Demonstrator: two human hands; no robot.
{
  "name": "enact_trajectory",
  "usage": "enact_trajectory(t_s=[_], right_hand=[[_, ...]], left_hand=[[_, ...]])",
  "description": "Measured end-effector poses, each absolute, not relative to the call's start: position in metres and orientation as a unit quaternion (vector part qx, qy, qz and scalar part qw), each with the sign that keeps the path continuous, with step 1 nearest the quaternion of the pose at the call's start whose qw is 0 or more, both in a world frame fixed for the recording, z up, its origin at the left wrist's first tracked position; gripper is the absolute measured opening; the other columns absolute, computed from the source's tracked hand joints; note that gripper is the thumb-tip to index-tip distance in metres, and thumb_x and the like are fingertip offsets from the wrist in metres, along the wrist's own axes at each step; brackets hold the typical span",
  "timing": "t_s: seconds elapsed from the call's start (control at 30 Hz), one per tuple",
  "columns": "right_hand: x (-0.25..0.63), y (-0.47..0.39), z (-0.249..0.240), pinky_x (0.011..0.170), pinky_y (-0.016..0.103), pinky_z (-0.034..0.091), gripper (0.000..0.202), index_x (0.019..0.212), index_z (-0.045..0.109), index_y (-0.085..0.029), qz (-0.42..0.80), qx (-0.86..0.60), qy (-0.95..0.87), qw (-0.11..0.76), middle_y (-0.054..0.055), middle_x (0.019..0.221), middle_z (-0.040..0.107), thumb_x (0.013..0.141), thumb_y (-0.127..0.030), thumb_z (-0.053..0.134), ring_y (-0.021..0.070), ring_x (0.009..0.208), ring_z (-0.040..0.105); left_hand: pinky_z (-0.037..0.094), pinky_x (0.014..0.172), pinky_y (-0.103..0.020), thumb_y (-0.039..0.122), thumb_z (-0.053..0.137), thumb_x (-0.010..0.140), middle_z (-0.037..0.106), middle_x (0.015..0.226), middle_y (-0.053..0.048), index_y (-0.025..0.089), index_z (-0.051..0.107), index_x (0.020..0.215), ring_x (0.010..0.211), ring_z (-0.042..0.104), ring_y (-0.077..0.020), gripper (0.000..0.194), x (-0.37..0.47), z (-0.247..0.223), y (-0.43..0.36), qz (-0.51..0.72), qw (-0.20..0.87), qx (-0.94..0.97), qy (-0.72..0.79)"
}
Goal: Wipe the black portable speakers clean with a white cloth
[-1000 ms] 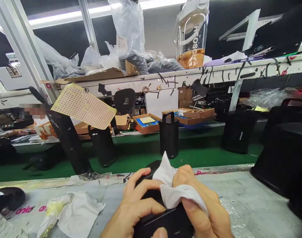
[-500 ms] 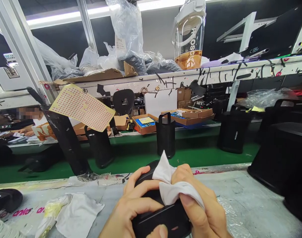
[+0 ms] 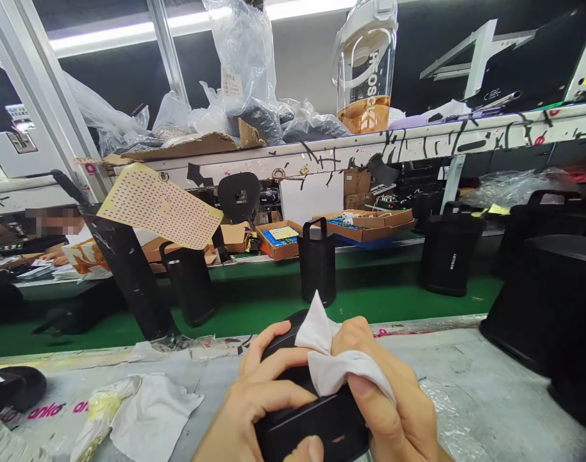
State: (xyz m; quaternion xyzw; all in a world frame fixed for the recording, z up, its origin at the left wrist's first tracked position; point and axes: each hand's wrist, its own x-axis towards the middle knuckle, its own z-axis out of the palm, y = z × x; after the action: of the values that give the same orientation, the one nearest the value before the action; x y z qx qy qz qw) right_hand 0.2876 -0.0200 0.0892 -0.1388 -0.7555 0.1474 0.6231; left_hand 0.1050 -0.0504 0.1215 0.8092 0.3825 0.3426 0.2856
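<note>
My left hand [image 3: 268,398] is wrapped round a black speaker [image 3: 317,427] low in the middle of the head view, its fingers spread over the top and its thumb on the near side. In my right hand [image 3: 393,391] is a white cloth [image 3: 329,369], pinched between thumb and fingers and pressed against the speaker's upper side. Part of the cloth sticks up in a point above the fingers. Both hands cover much of the speaker. A second white cloth [image 3: 151,410] lies crumpled on the bench to the left, beside a yellow-stained rag [image 3: 100,410].
Beyond the bench [image 3: 490,378], black speakers with handles [image 3: 318,266] stand on a green conveyor belt [image 3: 370,289]. Large black speakers [image 3: 552,301] crowd the right side. A drink bottle [image 3: 367,77] and plastic bags stand on the shelf above. Another person [image 3: 59,240] sits far left.
The speakers on the green belt have shifted slightly left. My hands, the cloth and the held speaker look almost the same.
</note>
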Motion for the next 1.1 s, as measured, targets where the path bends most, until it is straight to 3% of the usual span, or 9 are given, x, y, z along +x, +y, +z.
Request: enact_trajectory(t_s=[0.17, 0.3, 0.43, 0.53, 0.6, 0.7, 0.77, 1.1], right_hand=[[0.294, -0.026, 0.104, 0.070, 0.033, 0.037, 0.023, 0.079, 0.044, -0.021, 0.172, -0.192, -0.767, 0.588, -0.001, 0.073, 0.047, 0.099, -0.019, 0.033, 0.0154, 0.067, 0.045], [0.311, -0.037, 0.122, 0.083, 0.034, 0.042, 0.006, 0.087, 0.053, -0.024, 0.225, -0.277, -0.814, 0.458, -0.001, 0.085, 0.058, 0.087, -0.019, 0.050, 0.0190, 0.082, 0.056], [0.320, -0.047, 0.135, 0.095, 0.042, 0.040, 0.024, 0.092, 0.059, -0.026, 0.217, -0.307, -0.867, 0.328, 0.001, 0.092, 0.062, 0.073, -0.013, 0.052, 0.0241, 0.094, 0.057], [0.321, -0.054, 0.139, 0.110, 0.050, 0.027, 0.031, 0.094, 0.061, -0.028, 0.230, -0.376, -0.855, 0.273, 0.000, 0.103, 0.063, 0.071, -0.009, 0.051, 0.0254, 0.109, 0.054], [0.321, -0.058, 0.139, 0.111, 0.049, 0.026, 0.032, 0.096, 0.061, -0.028, 0.239, -0.412, -0.838, 0.265, -0.001, 0.110, 0.062, 0.072, -0.009, 0.051, 0.0243, 0.110, 0.053], [0.324, -0.064, 0.135, 0.097, 0.040, 0.041, 0.025, 0.091, 0.058, -0.026, 0.261, -0.434, -0.824, 0.254, -0.001, 0.103, 0.060, 0.073, -0.010, 0.051, 0.0217, 0.100, 0.053], [0.325, -0.065, 0.133, 0.090, 0.037, 0.045, 0.022, 0.090, 0.057, -0.025, 0.269, -0.446, -0.816, 0.250, 0.000, 0.098, 0.058, 0.074, -0.010, 0.050, 0.0214, 0.097, 0.052], [0.322, -0.071, 0.136, 0.094, 0.038, 0.042, 0.022, 0.087, 0.055, -0.023, 0.260, -0.431, -0.822, 0.267, 0.000, 0.097, 0.057, 0.074, -0.006, 0.049, 0.0198, 0.096, 0.054]], left_hand=[[0.022, 0.114, -0.059, 0.057, 0.066, 0.079, 0.062, 0.133, -0.007, 0.029, 0.075, 0.091, 0.143, 0.028, -0.0349, 0.031, 0.099, 0.117, -0.045, 0.335, 0.283, 0.820, 0.367], [0.025, 0.116, -0.052, 0.054, 0.060, 0.086, 0.064, 0.127, -0.006, 0.025, 0.070, 0.082, 0.143, 0.031, -0.0303, 0.030, 0.095, 0.110, -0.038, 0.341, 0.279, 0.829, 0.345], [0.019, 0.119, -0.048, 0.047, 0.054, 0.093, 0.065, 0.120, -0.006, 0.024, 0.063, 0.081, 0.143, 0.033, -0.0262, 0.027, 0.104, 0.104, -0.038, 0.328, 0.239, 0.863, 0.302], [0.019, 0.118, -0.051, 0.051, 0.066, 0.085, 0.062, 0.118, -0.005, 0.024, 0.058, 0.081, 0.141, 0.034, -0.0288, 0.028, 0.113, 0.100, -0.040, 0.347, 0.212, 0.867, 0.287], [0.021, 0.117, -0.052, 0.052, 0.070, 0.081, 0.058, 0.119, -0.006, 0.023, 0.057, 0.079, 0.141, 0.035, -0.0310, 0.032, 0.117, 0.099, -0.043, 0.360, 0.198, 0.865, 0.288], [0.025, 0.116, -0.051, 0.050, 0.072, 0.080, 0.055, 0.122, -0.007, 0.024, 0.057, 0.080, 0.140, 0.036, -0.0316, 0.030, 0.119, 0.099, -0.045, 0.360, 0.187, 0.871, 0.276], [0.026, 0.116, -0.050, 0.046, 0.072, 0.080, 0.055, 0.123, -0.006, 0.024, 0.057, 0.081, 0.141, 0.035, -0.0310, 0.027, 0.120, 0.096, -0.044, 0.357, 0.184, 0.875, 0.270], [0.031, 0.115, -0.040, 0.032, 0.084, 0.066, 0.054, 0.121, -0.001, 0.025, 0.062, 0.078, 0.138, 0.037, -0.0266, 0.026, 0.128, 0.065, -0.033, 0.431, 0.129, 0.860, 0.241]])
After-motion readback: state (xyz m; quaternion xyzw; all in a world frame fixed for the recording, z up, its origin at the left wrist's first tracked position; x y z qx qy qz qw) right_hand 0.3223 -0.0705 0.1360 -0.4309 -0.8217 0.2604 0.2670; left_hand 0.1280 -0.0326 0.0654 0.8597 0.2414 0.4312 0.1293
